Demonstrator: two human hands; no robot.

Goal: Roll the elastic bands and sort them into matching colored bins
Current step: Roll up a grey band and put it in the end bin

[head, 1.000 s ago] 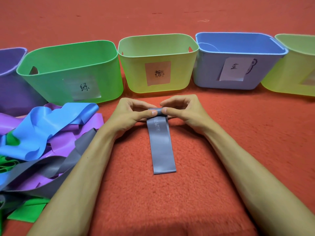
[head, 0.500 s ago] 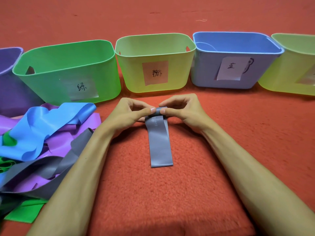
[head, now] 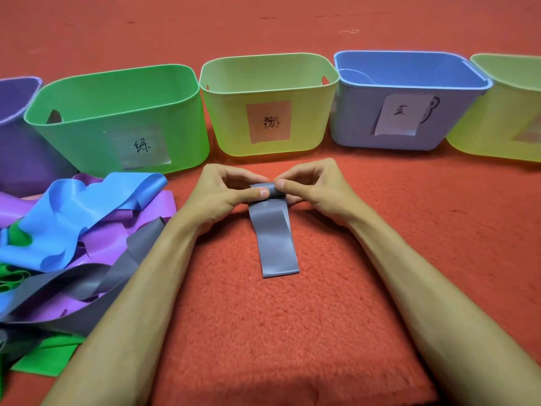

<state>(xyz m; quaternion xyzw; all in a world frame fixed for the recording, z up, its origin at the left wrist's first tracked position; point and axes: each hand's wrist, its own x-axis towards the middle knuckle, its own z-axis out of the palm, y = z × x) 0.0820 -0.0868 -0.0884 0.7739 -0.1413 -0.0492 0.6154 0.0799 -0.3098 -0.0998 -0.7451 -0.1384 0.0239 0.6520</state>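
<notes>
Left hand (head: 222, 197) and right hand (head: 316, 191) are pinching the rolled end of the grey band (head: 276, 241), lying mid-way across the carpet (head: 292, 332); its flat tail is shortening, so rolling is advancing, unfinished.

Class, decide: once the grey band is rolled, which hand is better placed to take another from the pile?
Probably the left hand. The pile of bands lies beside the left forearm; the right hand would have to cross the grey band.
</notes>
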